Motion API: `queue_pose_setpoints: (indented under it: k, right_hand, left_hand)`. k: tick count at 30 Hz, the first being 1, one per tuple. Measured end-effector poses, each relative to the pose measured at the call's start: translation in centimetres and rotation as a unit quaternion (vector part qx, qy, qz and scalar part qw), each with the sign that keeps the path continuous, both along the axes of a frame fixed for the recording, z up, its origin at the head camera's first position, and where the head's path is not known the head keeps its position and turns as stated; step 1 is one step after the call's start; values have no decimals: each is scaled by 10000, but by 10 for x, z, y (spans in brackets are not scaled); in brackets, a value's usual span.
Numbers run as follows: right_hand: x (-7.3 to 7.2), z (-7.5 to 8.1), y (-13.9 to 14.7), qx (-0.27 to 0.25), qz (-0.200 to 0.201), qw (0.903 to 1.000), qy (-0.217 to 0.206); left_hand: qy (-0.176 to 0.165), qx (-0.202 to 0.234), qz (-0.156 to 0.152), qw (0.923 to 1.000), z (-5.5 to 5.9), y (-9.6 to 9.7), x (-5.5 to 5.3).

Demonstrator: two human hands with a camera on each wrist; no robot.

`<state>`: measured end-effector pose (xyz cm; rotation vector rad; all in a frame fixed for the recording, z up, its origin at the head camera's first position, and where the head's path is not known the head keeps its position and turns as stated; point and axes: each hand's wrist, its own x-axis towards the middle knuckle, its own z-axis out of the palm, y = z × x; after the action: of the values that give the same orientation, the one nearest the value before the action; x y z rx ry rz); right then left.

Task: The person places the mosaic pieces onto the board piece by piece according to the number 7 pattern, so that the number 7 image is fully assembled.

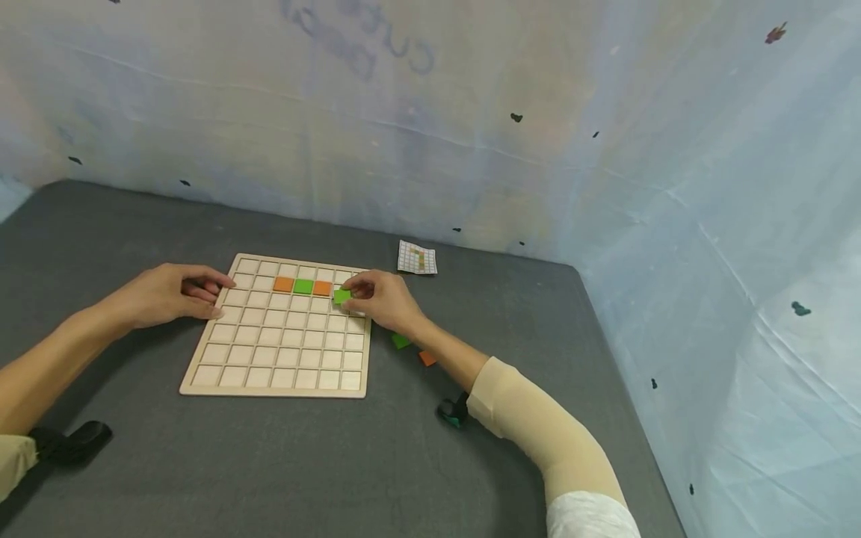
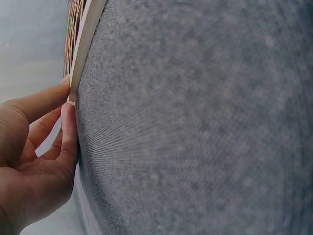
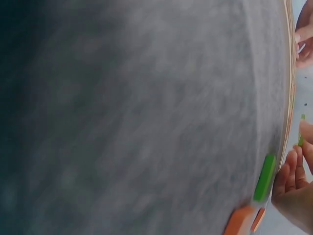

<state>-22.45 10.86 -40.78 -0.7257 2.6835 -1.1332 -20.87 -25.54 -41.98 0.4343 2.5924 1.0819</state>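
Observation:
A light wooden grid board [image 1: 275,336] lies on the grey table. In one of its upper rows sit an orange tile [image 1: 283,284], a green tile [image 1: 303,286] and a second orange tile [image 1: 322,288]. My right hand [image 1: 389,300] pinches another green tile [image 1: 341,297] between thumb and fingers over the same row, just right of those tiles; whether it touches the board I cannot tell. At the board's left edge my left hand [image 1: 168,294] rests with thumb and index fingertips touching the rim, seen closely in the left wrist view [image 2: 46,147].
Right of the board, partly beneath my right forearm, lie a loose green tile [image 1: 400,341] and an orange tile [image 1: 427,359]. The right wrist view shows a second orange piece [image 3: 258,220] there. A small printed grid card [image 1: 417,258] lies near the back curtain [image 1: 430,149].

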Motion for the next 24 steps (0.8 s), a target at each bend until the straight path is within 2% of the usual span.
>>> queue_pose_setpoints:
  k: [7,13,24]
  right_hand:
    - [2,-3,-12,155,-189,9996,110]
    - [4,-3,-26,503,-304,9980,217]
    - [8,-6,-35,716,-84,9960,532]
  left_hand:
    - [13,6,-34,10000,1,5,-1]
    - [24,4,-42,10000,1,7,-2]
    - [-71,101,-19,9999,-2,4,-3]
